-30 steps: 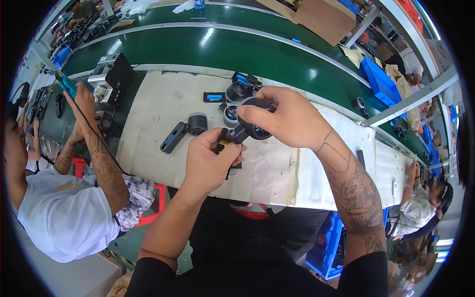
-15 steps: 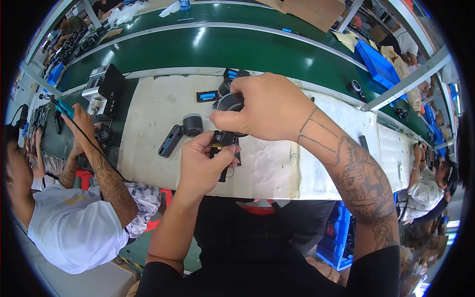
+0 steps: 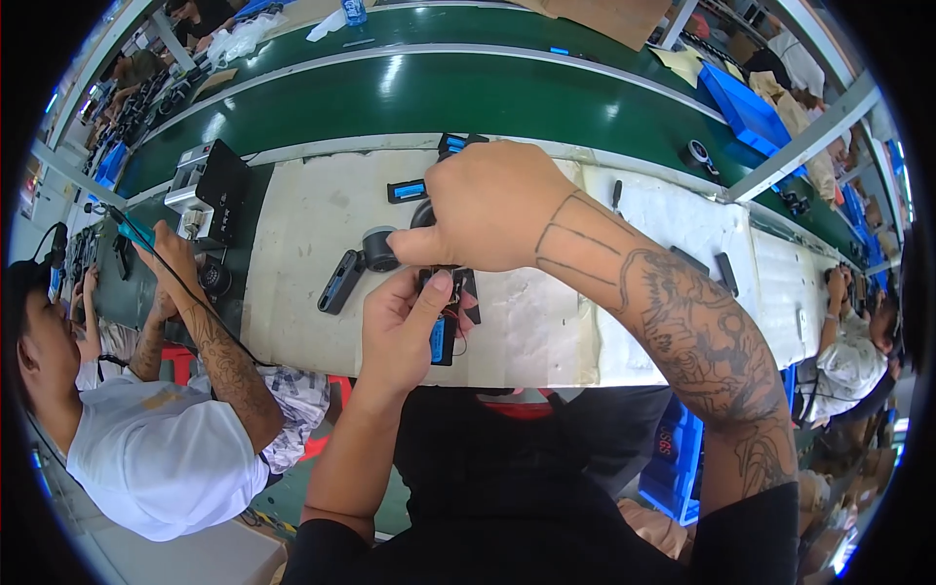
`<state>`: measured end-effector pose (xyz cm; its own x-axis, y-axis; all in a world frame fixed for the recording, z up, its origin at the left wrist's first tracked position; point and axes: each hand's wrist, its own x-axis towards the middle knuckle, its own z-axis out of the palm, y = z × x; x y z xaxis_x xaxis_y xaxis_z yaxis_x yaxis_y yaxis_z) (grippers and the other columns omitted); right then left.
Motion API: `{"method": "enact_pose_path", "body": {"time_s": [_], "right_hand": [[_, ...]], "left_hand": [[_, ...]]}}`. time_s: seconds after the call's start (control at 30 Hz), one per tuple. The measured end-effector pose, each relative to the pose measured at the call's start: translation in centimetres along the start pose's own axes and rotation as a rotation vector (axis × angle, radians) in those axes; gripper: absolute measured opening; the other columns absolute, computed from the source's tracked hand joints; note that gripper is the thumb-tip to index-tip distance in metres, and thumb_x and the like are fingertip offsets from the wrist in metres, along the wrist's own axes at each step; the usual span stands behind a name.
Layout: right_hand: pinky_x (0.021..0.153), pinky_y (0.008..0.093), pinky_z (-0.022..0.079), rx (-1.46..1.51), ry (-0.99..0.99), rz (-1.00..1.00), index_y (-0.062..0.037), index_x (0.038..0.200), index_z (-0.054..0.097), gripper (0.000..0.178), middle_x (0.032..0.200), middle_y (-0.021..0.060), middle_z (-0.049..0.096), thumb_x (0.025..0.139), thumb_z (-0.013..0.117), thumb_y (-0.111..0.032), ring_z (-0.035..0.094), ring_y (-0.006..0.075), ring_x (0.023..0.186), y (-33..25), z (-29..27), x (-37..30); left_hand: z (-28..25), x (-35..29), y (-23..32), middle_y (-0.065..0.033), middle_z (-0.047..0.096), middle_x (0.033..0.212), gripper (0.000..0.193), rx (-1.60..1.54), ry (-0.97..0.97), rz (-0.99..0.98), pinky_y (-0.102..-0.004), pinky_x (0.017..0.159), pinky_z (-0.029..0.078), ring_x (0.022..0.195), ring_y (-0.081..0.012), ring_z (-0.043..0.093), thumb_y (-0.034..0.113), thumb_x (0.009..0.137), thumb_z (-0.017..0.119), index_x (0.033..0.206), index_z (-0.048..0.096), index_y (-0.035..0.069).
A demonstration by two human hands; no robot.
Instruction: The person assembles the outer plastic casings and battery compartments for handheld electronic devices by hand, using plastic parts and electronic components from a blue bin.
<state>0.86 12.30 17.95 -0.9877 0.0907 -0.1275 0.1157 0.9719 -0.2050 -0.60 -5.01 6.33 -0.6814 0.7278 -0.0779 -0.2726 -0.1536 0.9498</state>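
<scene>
My left hand (image 3: 392, 331) is closed on an opened black handheld device, its thumb over the upper end. A blue battery cell (image 3: 438, 341) and thin wires show below the thumb. My right hand (image 3: 502, 200) is closed around the round black head (image 3: 421, 214) of this device, just above my left fingers; most of the head is hidden by the hand. Left of my hands lies another black device (image 3: 339, 283) with a round grey-black head (image 3: 380, 249). Beyond them sits an open black casing (image 3: 407, 190) with a blue cell, and a similar part (image 3: 454, 144) is partly covered by my right hand.
A pale mat (image 3: 302, 214) covers the bench, with a green conveyor (image 3: 331, 107) behind it. Small dark parts (image 3: 726, 275) lie on the right. A black machine (image 3: 210, 190) stands left, beside a co-worker (image 3: 156, 439). A blue crate (image 3: 673, 458) is at lower right.
My right hand has shifted left and slightly down, over the device's head. The handle in my left hand has turned, and its blue cell and wires now show.
</scene>
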Motion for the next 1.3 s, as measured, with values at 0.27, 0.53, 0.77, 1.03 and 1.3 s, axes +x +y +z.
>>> {"method": "enact_pose_path", "body": {"time_s": [0.27,0.53,0.77,1.03,1.3], "right_hand": [[0.075,0.0498,0.056,0.590,0.360,0.154,-0.0087,0.112,0.066,0.044,0.081,0.0204,0.071,0.092,0.067,-0.048,0.070,0.0418,0.079,6.6,6.7,-4.7],[0.082,0.0399,0.057,0.070,0.444,0.704,-0.0120,0.117,0.070,0.038,0.106,0.0127,0.071,0.082,0.078,-0.024,0.069,0.0302,0.094,28.3,11.5,-22.0],[0.085,0.0419,0.056,0.193,0.195,0.628,-0.0131,0.133,0.064,0.060,0.096,0.0148,0.073,0.074,0.073,-0.013,0.069,0.0350,0.093,28.2,12.0,-18.3],[0.063,0.0235,0.046,1.171,0.738,0.581,-0.0038,0.131,0.060,0.041,0.086,0.0041,0.066,0.090,0.066,-0.006,0.058,0.0101,0.071,22.9,15.2,-14.6],[0.092,0.0472,0.050,0.006,0.644,0.593,-0.0149,0.128,0.070,0.044,0.138,0.0229,0.052,0.085,0.076,-0.020,0.058,0.0402,0.113,17.2,19.2,-16.8]], "left_hand": [[-4.5,-1.3,-6.2,-0.0131,0.069,0.103,0.029,-0.269,0.060,-0.121,-0.0376,0.084,0.057,0.097,-0.0232,0.069,0.026,0.106,0.056,0.118,0.061,0.001],[-10.1,-10.2,-11.1,-0.0123,0.068,0.113,0.034,-0.137,0.103,-0.176,-0.0410,0.102,0.048,0.108,-0.0241,0.065,0.022,0.097,0.072,0.119,0.064,-0.002],[-9.3,-7.0,-7.6,-0.0121,0.070,0.110,0.027,-0.462,0.102,-0.302,-0.0331,0.089,0.051,0.095,-0.0189,0.065,0.022,0.101,0.063,0.113,0.066,-0.002],[-2.7,0.3,-2.4,-0.0110,0.070,0.119,0.031,-0.500,0.113,-0.092,-0.0249,0.079,0.052,0.091,-0.0123,0.066,0.027,0.107,0.054,0.123,0.064,0.003],[-1.4,1.0,-1.9,-0.0086,0.071,0.112,0.034,-0.469,0.168,-0.071,-0.0244,0.079,0.053,0.084,-0.0105,0.064,0.030,0.107,0.054,0.123,0.064,0.002]]}}
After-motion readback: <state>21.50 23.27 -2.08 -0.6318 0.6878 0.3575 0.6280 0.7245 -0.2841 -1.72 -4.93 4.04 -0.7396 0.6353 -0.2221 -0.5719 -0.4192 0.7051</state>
